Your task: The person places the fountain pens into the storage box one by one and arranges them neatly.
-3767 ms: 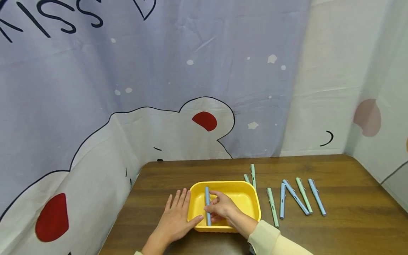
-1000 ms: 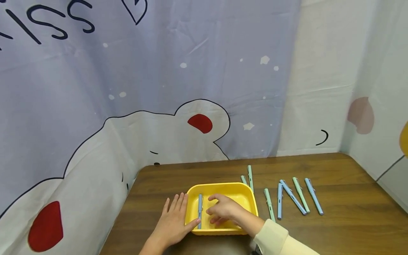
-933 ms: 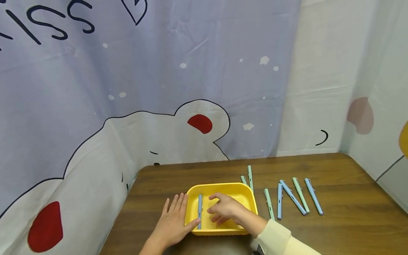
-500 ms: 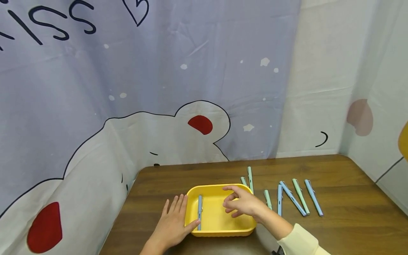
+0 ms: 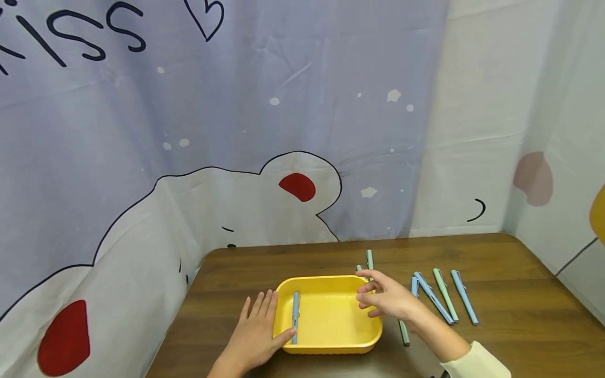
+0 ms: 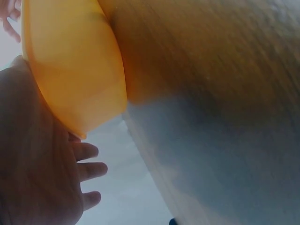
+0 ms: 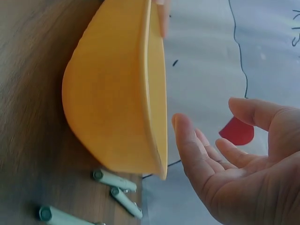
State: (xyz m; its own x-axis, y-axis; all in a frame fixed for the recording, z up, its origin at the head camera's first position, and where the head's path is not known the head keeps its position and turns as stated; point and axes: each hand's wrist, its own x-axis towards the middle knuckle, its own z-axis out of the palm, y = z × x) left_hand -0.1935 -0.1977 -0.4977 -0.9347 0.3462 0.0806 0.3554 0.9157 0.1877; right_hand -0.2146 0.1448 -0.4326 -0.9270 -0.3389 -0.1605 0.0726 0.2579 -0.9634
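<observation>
A yellow tray (image 5: 331,349) sits on the wooden table, and one blue capped pen (image 5: 295,315) lies upright-wise along its left inner side. My left hand (image 5: 252,333) rests on the tray's left edge with straight fingers, its thumb reaching over the rim to the pen's near end. In the left wrist view that palm (image 6: 35,159) lies against the tray's wall (image 6: 77,70). My right hand (image 5: 389,299) hovers over the tray's right rim, fingers loosely bent and holding nothing. The right wrist view also shows this empty hand (image 7: 248,173) beside the tray's rim (image 7: 146,93).
Right of the tray lie a green pen (image 5: 404,333), partly behind my hand, two blue pens touching or close together (image 5: 434,298), another green pen (image 5: 446,295) and a blue pen (image 5: 465,297). Two green pens (image 5: 369,258) lie behind the tray. A printed curtain (image 5: 302,105) hangs behind the table.
The right hand held the blue pen inside the tray, let it go at the left side, then moved right to the tray's right rim. The left hand stays on the tray.
</observation>
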